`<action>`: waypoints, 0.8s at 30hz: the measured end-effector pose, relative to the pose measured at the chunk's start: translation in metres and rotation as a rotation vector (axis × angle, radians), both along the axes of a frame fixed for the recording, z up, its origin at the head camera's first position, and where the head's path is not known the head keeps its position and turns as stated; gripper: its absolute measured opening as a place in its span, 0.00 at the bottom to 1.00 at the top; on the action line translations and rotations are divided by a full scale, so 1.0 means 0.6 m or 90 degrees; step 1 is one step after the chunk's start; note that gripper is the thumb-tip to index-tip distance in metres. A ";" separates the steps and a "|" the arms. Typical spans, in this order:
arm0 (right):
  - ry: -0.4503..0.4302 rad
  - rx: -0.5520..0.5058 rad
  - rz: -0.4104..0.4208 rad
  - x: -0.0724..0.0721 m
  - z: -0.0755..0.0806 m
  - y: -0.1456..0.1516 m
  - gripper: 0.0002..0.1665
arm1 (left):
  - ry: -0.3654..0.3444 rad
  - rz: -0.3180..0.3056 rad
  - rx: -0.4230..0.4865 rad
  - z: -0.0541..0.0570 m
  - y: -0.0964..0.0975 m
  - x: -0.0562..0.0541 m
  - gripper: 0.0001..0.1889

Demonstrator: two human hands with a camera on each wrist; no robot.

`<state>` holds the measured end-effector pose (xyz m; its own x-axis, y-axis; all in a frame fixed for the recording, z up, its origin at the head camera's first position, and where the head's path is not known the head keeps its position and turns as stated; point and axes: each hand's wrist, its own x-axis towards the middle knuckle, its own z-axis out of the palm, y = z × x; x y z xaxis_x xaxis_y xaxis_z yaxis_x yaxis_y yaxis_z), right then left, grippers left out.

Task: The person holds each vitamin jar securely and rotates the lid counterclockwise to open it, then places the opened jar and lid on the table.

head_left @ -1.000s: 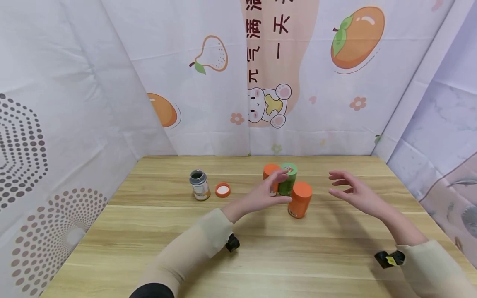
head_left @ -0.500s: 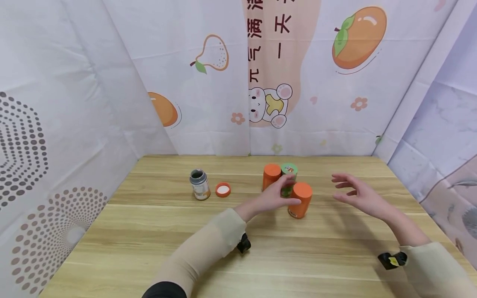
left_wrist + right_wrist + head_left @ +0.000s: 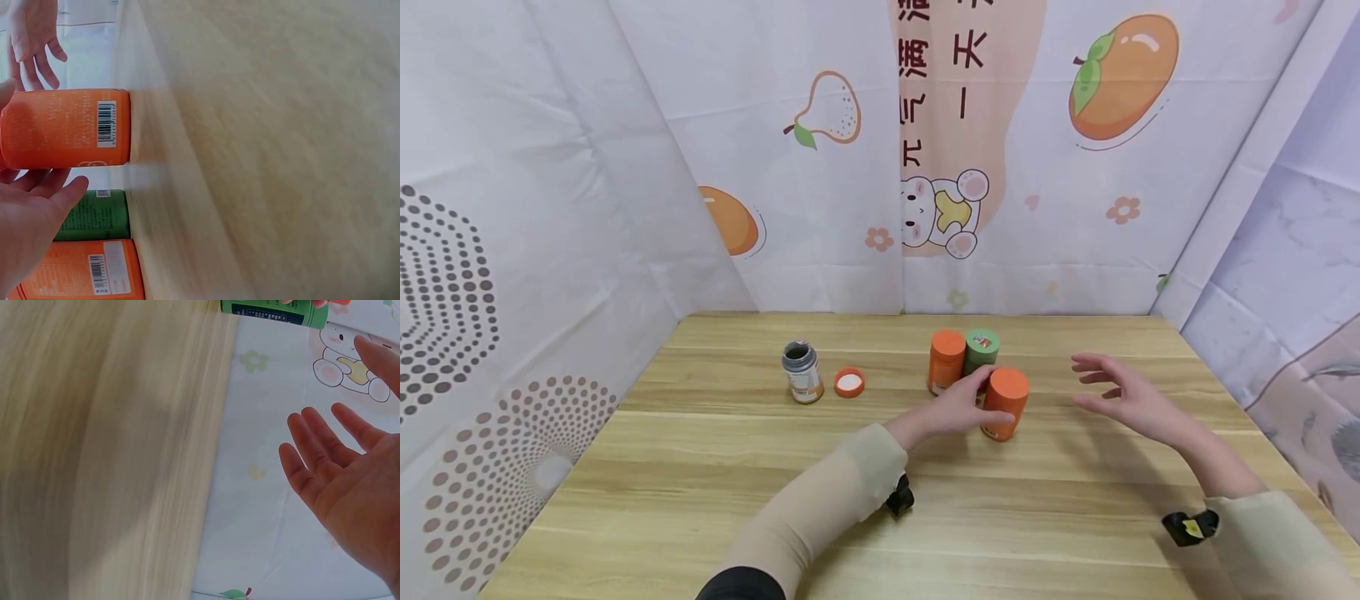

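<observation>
My left hand (image 3: 957,407) reaches round the left side of the nearest orange jar (image 3: 1008,390), thumb in front and fingers behind. In the left wrist view that jar (image 3: 62,128) stands between thumb and fingers, which look loosely spread; firm contact cannot be made out. Just behind are a green jar (image 3: 982,346) and a second orange jar (image 3: 947,358), both upright and lidded. To the right, my right hand (image 3: 1123,396) hovers above the table, fingers loosely bent and holding nothing. The right wrist view also shows its spread fingers (image 3: 322,450).
At the left stands an uncapped grey jar (image 3: 802,375), its mouth facing up. Beside it an orange lid (image 3: 848,382) lies with its white inside upward. The wooden table (image 3: 715,467) ends at a printed curtain (image 3: 820,208) along the back.
My left hand has moved right and slightly down, from beside the jars to round the nearest orange jar. My right hand has drifted slightly right and down. The jars have stayed put.
</observation>
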<state>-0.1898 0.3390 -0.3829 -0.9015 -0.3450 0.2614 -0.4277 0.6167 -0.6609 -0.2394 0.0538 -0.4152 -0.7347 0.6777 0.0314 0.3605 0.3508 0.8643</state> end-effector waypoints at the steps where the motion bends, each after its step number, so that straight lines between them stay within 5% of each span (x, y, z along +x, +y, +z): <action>1: 0.001 -0.001 0.000 0.000 -0.001 0.001 0.35 | -0.002 0.000 -0.003 0.000 0.001 0.000 0.38; 15: 0.015 0.003 0.001 -0.006 -0.007 0.007 0.36 | 0.002 0.013 -0.036 -0.001 0.005 0.006 0.36; 24: 0.029 0.016 0.018 -0.006 0.009 -0.020 0.37 | 0.037 0.016 -0.015 -0.005 -0.027 0.011 0.35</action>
